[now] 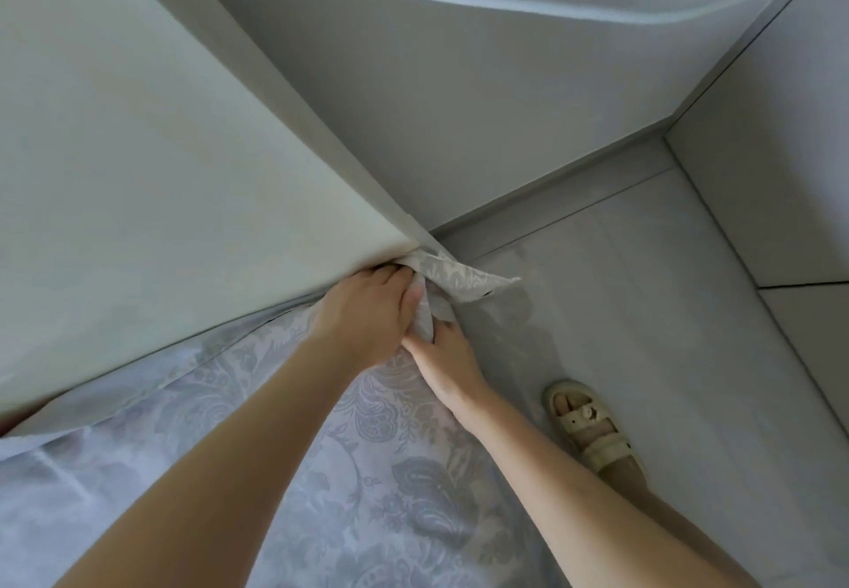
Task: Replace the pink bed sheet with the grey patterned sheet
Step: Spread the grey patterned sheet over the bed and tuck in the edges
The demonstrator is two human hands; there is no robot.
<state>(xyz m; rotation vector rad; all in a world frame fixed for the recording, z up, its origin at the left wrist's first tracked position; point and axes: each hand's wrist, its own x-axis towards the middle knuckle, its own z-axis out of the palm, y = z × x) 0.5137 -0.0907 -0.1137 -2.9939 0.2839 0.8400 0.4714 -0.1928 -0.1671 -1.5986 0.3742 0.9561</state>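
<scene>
Pale grey wall (505,105), matching skirting board (551,188), light tiled floor (643,312) — soft, dim daylight.

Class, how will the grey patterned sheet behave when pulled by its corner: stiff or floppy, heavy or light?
Probably floppy: the grey patterned sheet bunches where the left hand and right hand grip it. Likely light: its free corner juts out unsupported.

The left forearm (220,459) and right forearm (551,472) are bare all the way back from the left grip (363,312) and the right grip (443,351). Below and to the right of the right grip, a foot wears a cream slide sandal (592,426) with two wide straps, each with a pale buckle, and a thick moulded sole. The lower leg (675,523) behind it is bare.
</scene>
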